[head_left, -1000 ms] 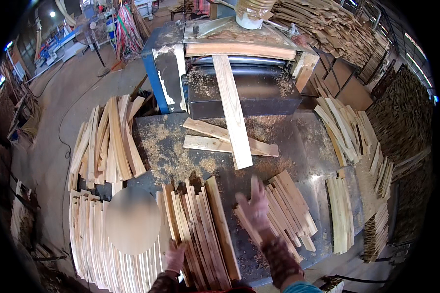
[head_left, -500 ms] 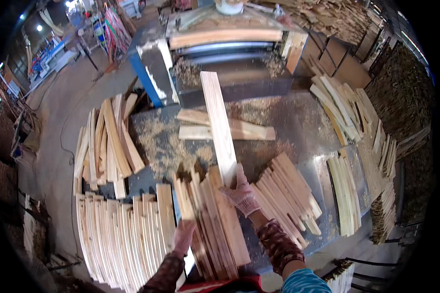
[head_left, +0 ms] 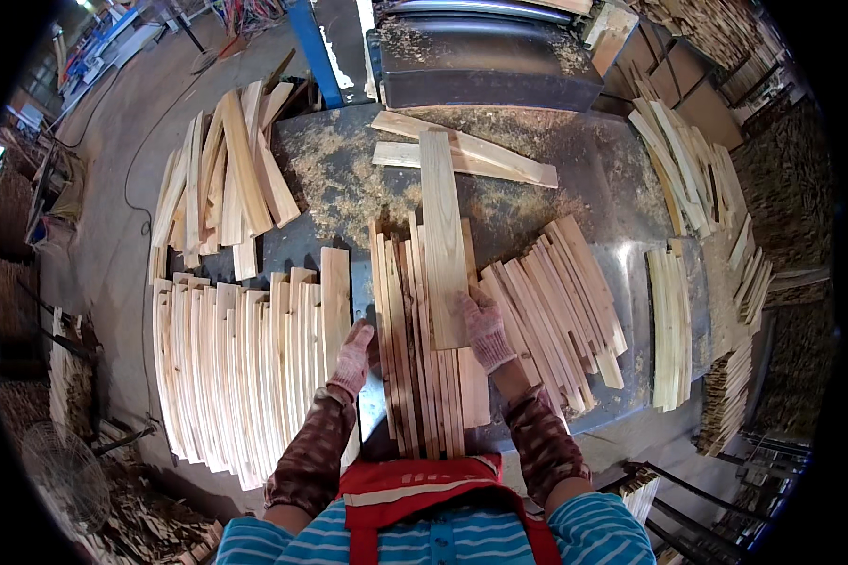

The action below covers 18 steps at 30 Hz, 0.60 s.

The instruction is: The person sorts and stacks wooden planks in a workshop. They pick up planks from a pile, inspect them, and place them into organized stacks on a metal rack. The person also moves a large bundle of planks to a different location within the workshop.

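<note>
My right hand, in a pinkish work glove, grips the right edge of a pale wooden board near its close end. The board points away from me, above a middle stack of upright slats; its far end overlaps two loose boards lying crosswise. My left hand, gloved too, is empty with its fingers stretched. It hovers in the gap between that stack and a long row of slats on the left.
Beyond the metal table, strewn with shavings, stands a machine with a roller. A leaning slat stack lies right of my right hand, a short bundle farther right. Jumbled boards sit at the far left; a fan stands lower left.
My right hand has drawn the board back from the machine, nearer to me. My left hand has come away from the middle stack. The view has tilted down.
</note>
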Motion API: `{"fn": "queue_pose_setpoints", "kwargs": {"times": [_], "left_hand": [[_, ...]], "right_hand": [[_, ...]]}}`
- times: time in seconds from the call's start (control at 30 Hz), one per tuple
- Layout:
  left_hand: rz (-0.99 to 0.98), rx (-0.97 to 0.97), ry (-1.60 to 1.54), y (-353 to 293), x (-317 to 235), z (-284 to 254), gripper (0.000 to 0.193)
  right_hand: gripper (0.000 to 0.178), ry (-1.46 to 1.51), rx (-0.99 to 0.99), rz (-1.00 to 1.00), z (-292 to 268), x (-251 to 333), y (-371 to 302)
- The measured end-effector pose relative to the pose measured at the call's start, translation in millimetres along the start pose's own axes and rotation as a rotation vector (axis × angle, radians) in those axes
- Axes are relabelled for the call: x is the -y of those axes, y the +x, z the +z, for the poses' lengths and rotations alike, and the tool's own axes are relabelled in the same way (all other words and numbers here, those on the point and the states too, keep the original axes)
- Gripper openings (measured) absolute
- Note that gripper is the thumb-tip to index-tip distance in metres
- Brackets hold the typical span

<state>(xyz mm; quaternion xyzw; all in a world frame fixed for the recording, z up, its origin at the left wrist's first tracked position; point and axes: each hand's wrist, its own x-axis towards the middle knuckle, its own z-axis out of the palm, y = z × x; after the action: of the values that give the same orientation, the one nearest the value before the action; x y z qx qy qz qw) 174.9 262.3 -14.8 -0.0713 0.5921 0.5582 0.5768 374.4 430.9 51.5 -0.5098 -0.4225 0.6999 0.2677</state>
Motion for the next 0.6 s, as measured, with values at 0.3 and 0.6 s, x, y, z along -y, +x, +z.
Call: {"fn": "queue_pose_setpoints", "kwargs": {"times": [0.3, 0.6], "left_hand": [[0.19, 0.141, 0.013, -39, -55, 47, 0.052], [0.58, -0.303, 0.878, -35, 29, -76, 0.048]], "right_hand": [[0.028, 0.303, 0.348, 0.083, 38, -43, -82], [0.056, -0.946, -0.204, -0.187, -30, -79, -100]]}}
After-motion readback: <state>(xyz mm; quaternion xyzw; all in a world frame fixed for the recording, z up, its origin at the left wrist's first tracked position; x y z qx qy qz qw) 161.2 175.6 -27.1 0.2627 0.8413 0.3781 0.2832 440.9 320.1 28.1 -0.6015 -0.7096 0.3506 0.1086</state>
